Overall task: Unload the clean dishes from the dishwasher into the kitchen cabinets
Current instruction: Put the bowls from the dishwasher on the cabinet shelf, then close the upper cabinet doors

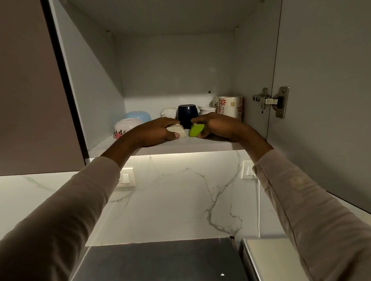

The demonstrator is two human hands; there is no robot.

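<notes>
Both my hands reach onto the shelf [117,146] of an open upper cabinet. My left hand [156,131] grips a small cream dish [178,131] resting on the shelf. My right hand [217,125] grips a small lime-green dish [195,129] beside it, also on the shelf. Behind them stand a dark blue cup [186,113], small white cups [206,110] and a floral mug [230,106]. At the left, a floral white bowl [124,127] and a light blue bowl [139,116] lie upside down.
The cabinet door [331,91] hangs open on the right with its hinge [272,101]. A closed cabinet front [23,94] is at the left. Below are a marble backsplash [182,195] with switches [124,178], and a steel surface [156,267].
</notes>
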